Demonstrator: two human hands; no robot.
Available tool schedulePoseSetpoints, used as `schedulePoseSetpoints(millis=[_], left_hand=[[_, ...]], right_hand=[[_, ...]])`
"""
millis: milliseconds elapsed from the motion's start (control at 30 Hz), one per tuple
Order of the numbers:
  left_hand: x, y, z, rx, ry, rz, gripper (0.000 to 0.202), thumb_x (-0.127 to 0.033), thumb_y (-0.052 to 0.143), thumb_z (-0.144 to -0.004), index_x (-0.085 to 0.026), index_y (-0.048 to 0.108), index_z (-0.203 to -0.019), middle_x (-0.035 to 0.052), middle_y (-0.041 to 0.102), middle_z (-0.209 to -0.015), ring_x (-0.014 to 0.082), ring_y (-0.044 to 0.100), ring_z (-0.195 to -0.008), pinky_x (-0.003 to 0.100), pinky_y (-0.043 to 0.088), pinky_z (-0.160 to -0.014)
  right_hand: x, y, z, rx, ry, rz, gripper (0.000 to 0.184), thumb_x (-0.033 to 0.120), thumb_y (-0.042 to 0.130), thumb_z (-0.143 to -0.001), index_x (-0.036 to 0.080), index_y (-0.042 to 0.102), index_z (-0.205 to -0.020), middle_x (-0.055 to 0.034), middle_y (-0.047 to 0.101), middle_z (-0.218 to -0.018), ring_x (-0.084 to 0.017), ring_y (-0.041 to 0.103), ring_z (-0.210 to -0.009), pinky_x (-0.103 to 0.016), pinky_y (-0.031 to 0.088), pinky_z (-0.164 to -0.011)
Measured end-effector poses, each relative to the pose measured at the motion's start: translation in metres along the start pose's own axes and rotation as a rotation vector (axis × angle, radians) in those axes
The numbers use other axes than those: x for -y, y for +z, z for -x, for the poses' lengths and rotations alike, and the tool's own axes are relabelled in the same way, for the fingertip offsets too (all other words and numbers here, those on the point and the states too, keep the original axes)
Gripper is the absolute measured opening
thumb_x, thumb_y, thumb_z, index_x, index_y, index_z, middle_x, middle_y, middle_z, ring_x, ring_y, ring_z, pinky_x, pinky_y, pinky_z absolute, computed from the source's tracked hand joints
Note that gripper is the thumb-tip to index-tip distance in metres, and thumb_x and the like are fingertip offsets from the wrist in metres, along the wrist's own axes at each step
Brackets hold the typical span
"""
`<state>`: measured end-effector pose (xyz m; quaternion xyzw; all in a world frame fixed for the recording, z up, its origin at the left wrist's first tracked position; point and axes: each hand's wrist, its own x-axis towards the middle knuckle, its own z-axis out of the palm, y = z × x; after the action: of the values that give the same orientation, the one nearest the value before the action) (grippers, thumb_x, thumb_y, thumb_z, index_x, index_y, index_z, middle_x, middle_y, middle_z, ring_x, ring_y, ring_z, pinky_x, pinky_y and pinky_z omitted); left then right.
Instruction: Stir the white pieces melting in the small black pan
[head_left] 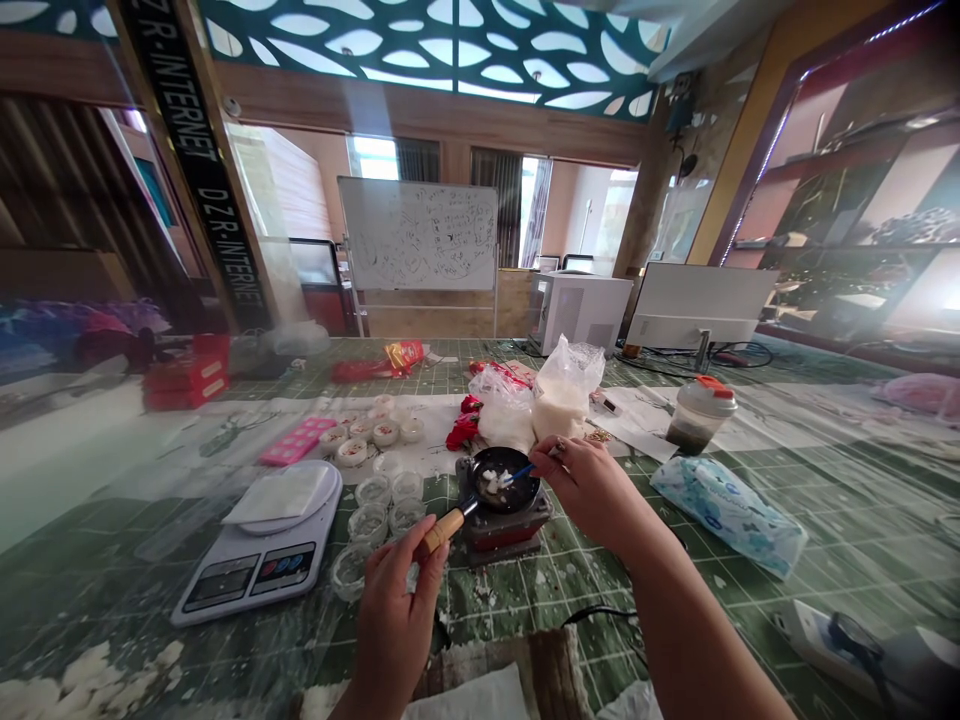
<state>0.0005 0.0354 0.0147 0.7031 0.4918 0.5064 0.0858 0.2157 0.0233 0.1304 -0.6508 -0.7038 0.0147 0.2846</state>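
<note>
A small black pan (504, 483) with white lumps in it sits on a small stove (504, 532) on the green gridded table. My left hand (395, 610) is closed round the pan's wooden handle (441, 530). My right hand (589, 482) pinches a thin blue-tipped stick (519, 474) whose end reaches into the pan among the white lumps.
A white kitchen scale (259, 545) stands to the left, with several small clear cups (379, 500) beside it and a pink mould (298, 440) behind. Plastic bags of white flakes (561, 395), a lidded cup (700, 412), a tissue pack (727, 510) and a monitor (697, 305) stand farther off.
</note>
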Motion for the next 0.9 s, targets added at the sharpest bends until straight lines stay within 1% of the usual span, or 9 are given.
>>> schedulePoseSetpoints(millis=[67,167,267,333,467,600,667,767,900], left_hand=[[0.0002,-0.0003,-0.0004,0.002,0.002,-0.005,0.034,-0.043,0.051,-0.084,-0.019,0.064,-0.103,0.0081,0.07,-0.083,0.0214,0.066,-0.074,0.031,0.052,-0.061],[0.0013,0.0002,-0.001,-0.008,0.034,-0.02,0.033,-0.043,0.05,-0.084,-0.019,0.064,-0.103,0.0075,0.07,-0.082,0.0208,0.066,-0.072,0.032,0.052,-0.064],[0.0023,0.0015,-0.0012,-0.032,0.086,-0.039,0.032,-0.041,0.051,-0.085,-0.018,0.064,-0.102,0.0072,0.07,-0.08,0.0203,0.066,-0.07,0.033,0.052,-0.068],[0.0027,0.0024,-0.001,-0.039,0.101,-0.05,0.032,-0.04,0.052,-0.085,-0.017,0.063,-0.103,0.007,0.07,-0.08,0.0201,0.066,-0.07,0.033,0.052,-0.068],[0.0037,0.0032,-0.0003,-0.048,0.115,-0.065,0.03,-0.038,0.053,-0.084,-0.017,0.063,-0.103,0.0066,0.07,-0.081,0.02,0.065,-0.071,0.032,0.051,-0.067],[0.0037,0.0026,-0.0009,-0.064,0.146,-0.08,0.029,-0.038,0.053,-0.085,-0.016,0.063,-0.101,0.0061,0.069,-0.079,0.0191,0.064,-0.067,0.033,0.051,-0.068],[0.0031,0.0023,-0.0015,-0.064,0.16,-0.086,0.029,-0.037,0.052,-0.085,-0.016,0.063,-0.101,0.0058,0.068,-0.077,0.0186,0.064,-0.065,0.033,0.051,-0.07],[0.003,0.0024,-0.002,-0.086,0.191,-0.093,0.028,-0.035,0.052,-0.086,-0.015,0.062,-0.101,0.0052,0.067,-0.075,0.0188,0.064,-0.067,0.034,0.05,-0.071],[0.0046,0.0023,-0.0021,-0.107,0.227,-0.105,0.027,-0.035,0.052,-0.085,-0.014,0.06,-0.102,0.0051,0.067,-0.075,0.0191,0.063,-0.068,0.034,0.049,-0.072]], right_hand=[[0.0012,0.0004,-0.0006,0.005,0.001,-0.003,0.024,0.03,0.038,-0.09,0.021,0.058,-0.081,-0.0023,0.066,-0.072,-0.018,0.056,-0.075,-0.033,0.034,-0.077],[0.0022,-0.0005,0.0002,-0.017,0.023,0.036,0.024,0.029,0.038,-0.091,0.02,0.058,-0.081,-0.002,0.065,-0.071,-0.018,0.056,-0.075,-0.034,0.032,-0.08],[0.0035,-0.002,0.0023,-0.01,-0.005,0.039,0.025,0.031,0.039,-0.091,0.021,0.058,-0.08,-0.0018,0.065,-0.071,-0.018,0.056,-0.077,-0.034,0.032,-0.081],[0.0046,-0.0023,0.0031,0.012,-0.025,0.023,0.024,0.031,0.039,-0.091,0.021,0.058,-0.081,-0.0018,0.065,-0.071,-0.018,0.055,-0.076,-0.033,0.033,-0.079],[0.0063,-0.0018,0.0032,-0.001,0.005,0.055,0.022,0.028,0.04,-0.09,0.019,0.058,-0.081,-0.0025,0.064,-0.071,-0.018,0.056,-0.076,-0.034,0.032,-0.081],[0.0064,0.0007,0.002,0.015,-0.052,-0.014,0.022,0.029,0.04,-0.091,0.02,0.058,-0.082,-0.0011,0.064,-0.072,-0.017,0.055,-0.076,-0.032,0.032,-0.081],[0.0054,0.0019,0.001,0.007,-0.042,-0.012,0.022,0.028,0.04,-0.091,0.02,0.058,-0.082,-0.0009,0.064,-0.071,-0.017,0.055,-0.075,-0.032,0.032,-0.081],[0.0045,0.0026,0.0006,-0.01,-0.018,0.018,0.022,0.028,0.04,-0.091,0.019,0.058,-0.081,-0.0016,0.065,-0.071,-0.018,0.055,-0.076,-0.034,0.032,-0.082],[0.0065,0.0048,0.0004,0.027,-0.073,-0.036,0.022,0.028,0.041,-0.091,0.019,0.058,-0.08,-0.001,0.066,-0.074,-0.017,0.056,-0.077,-0.032,0.032,-0.081]])
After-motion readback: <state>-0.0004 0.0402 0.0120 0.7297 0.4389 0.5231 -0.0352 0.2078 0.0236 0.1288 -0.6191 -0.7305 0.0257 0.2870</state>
